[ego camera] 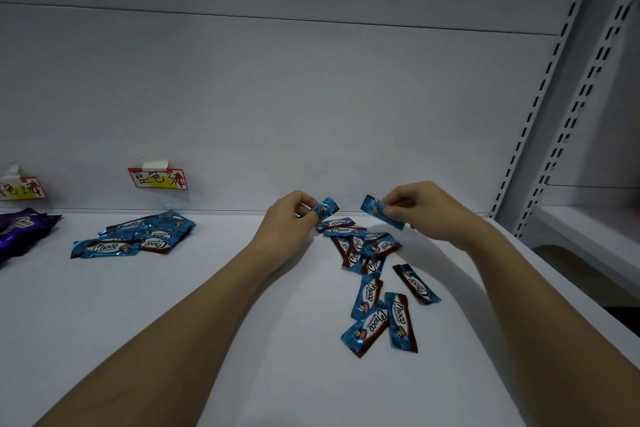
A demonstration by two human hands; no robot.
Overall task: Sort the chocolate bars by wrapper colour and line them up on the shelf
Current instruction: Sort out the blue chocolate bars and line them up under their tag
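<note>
Both hands are raised over the back of the white shelf (173,322). My left hand (285,218) pinches one blue Choco bar (327,207) by its end. My right hand (420,210) holds another blue Choco bar (375,212) tilted down to the right. Below them lies a loose heap of several blue bars (360,246), with more scattered toward me (401,321). A grouped pile of blue bars (138,236) lies further left under a handwritten label (157,178). Purple-wrapped bars (20,232) sit at the far left edge.
A second handwritten label (20,189) is taped on the back wall at far left. Slotted white uprights (550,114) rise on the right, with a neighbouring shelf (588,236) beyond them. The back panel is a plain white wall.
</note>
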